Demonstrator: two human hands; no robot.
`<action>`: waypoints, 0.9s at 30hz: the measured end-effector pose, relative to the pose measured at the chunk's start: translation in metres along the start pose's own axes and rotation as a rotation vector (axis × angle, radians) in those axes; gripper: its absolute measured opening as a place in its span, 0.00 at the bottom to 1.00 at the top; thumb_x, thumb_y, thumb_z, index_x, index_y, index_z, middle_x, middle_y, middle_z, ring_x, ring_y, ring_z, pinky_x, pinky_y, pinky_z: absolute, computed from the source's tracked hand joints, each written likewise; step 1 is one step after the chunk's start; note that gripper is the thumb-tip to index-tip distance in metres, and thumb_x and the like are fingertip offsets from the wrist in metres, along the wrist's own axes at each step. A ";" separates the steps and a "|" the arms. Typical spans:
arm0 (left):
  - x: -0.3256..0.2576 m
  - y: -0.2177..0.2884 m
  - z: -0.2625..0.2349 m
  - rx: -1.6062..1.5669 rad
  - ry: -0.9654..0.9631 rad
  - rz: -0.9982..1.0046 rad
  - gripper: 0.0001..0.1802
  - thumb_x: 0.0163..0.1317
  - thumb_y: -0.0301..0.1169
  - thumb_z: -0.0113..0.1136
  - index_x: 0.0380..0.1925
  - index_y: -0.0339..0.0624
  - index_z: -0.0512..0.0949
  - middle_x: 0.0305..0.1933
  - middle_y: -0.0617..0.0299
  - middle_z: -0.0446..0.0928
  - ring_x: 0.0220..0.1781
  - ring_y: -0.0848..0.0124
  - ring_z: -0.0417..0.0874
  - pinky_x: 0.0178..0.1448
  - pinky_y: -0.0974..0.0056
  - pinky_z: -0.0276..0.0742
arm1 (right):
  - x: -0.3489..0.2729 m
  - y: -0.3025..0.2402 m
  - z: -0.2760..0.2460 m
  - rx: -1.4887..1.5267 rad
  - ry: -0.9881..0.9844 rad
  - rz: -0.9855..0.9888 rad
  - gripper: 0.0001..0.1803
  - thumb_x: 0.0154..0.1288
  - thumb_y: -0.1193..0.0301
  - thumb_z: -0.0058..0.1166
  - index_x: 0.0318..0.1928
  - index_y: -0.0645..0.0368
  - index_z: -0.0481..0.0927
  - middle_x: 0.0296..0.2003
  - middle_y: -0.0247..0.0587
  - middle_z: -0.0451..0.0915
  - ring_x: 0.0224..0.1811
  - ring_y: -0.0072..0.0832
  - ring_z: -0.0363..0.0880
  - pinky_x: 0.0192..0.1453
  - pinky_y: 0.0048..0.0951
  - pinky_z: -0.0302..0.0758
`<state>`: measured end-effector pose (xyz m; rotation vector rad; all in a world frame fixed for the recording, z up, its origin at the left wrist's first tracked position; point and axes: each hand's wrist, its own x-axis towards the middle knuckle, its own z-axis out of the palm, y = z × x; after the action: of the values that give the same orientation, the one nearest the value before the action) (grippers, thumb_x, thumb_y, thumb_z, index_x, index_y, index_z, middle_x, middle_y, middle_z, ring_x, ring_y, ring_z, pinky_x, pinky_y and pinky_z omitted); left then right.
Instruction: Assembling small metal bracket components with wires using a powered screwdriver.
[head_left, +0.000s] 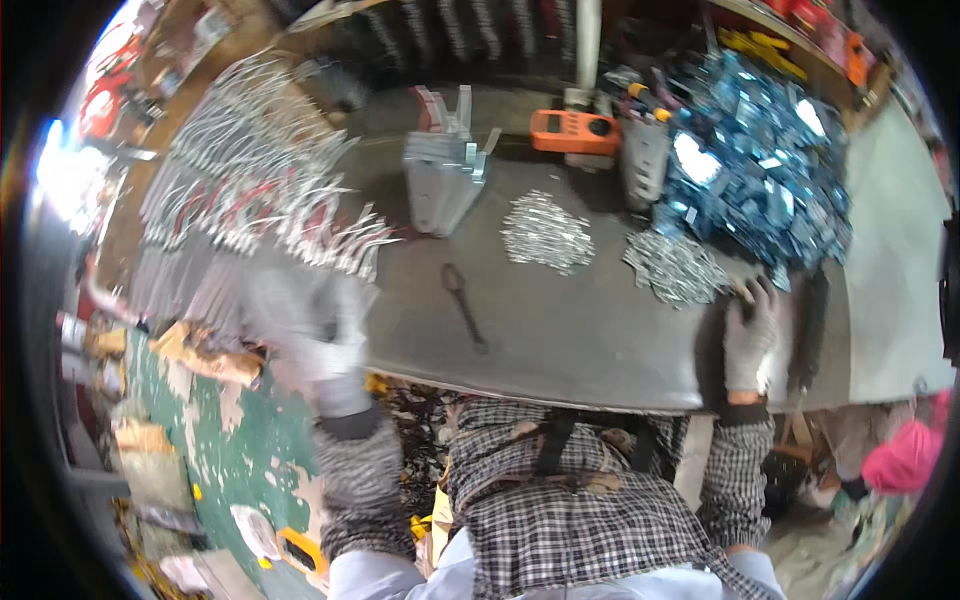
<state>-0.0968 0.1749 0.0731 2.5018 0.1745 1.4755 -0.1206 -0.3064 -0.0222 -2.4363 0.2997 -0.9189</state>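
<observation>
Grey sheet metal formed the worktable (600, 340) that filled the middle of the frame, and both gloved hands were at it. The left hand (310, 330), at centre left, was blurred; it lay against the near end of a big fan of long silvery metal pieces with red marks (260, 190), and whether its fingers were curled on any of them could not be told. Those pieces had their long axes running from the lower right toward the upper left of the frame, their far tips spreading out toward the upper left rim. The right hand (750, 335), at centre right, rested palm down on the table with fingers bent around a small dark object at its fingertips, too small to identify, just below a heap of small shiny metal parts (675, 265). A second such heap (545, 232) lay near the centre, well apart from both hands. A dark wrench (463, 303) lay between the hands, its long axis running from upper left to lower right. Above it stood a grey metal fixture (440, 175), an orange meter (575, 130) and, at the upper right, a pile of blue glossy packets (770, 160). The fisheye rim cut off the shelves at the top, and the floor clutter at lower left was hard to read.
</observation>
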 end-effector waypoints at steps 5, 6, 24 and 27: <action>0.051 -0.076 -0.032 0.245 -0.216 0.429 0.22 0.65 0.32 0.62 0.57 0.33 0.75 0.60 0.41 0.75 0.64 0.49 0.74 0.67 0.51 0.67 | 0.011 -0.015 0.004 -0.024 -0.014 -0.073 0.18 0.56 0.79 0.58 0.49 0.59 0.79 0.55 0.47 0.76 0.59 0.48 0.73 0.61 0.41 0.72; 0.053 -0.070 -0.031 0.027 -0.175 0.352 0.19 0.66 0.30 0.59 0.54 0.33 0.76 0.58 0.43 0.77 0.61 0.51 0.77 0.64 0.52 0.70 | 0.014 -0.013 0.001 -0.038 0.013 -0.081 0.18 0.56 0.78 0.58 0.49 0.59 0.79 0.54 0.45 0.77 0.58 0.47 0.73 0.59 0.40 0.72; -0.090 0.178 0.066 -1.957 -1.367 -1.345 0.23 0.74 0.35 0.46 0.62 0.30 0.67 0.56 0.42 0.76 0.53 0.55 0.81 0.57 0.57 0.82 | 0.119 -0.030 0.046 0.037 -0.329 -0.028 0.06 0.58 0.70 0.56 0.33 0.56 0.82 0.30 0.48 0.81 0.33 0.38 0.85 0.38 0.39 0.80; -0.097 0.168 0.073 -1.906 -1.358 -1.301 0.23 0.74 0.36 0.48 0.62 0.31 0.67 0.56 0.43 0.76 0.54 0.57 0.81 0.57 0.56 0.82 | 0.125 -0.056 0.006 0.822 -0.576 0.451 0.08 0.63 0.69 0.56 0.38 0.62 0.81 0.26 0.34 0.78 0.24 0.21 0.76 0.31 0.25 0.75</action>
<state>-0.0825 -0.0187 0.0001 0.7005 0.0241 -0.6636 -0.0219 -0.3036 0.0723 -1.6532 0.1885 -0.0695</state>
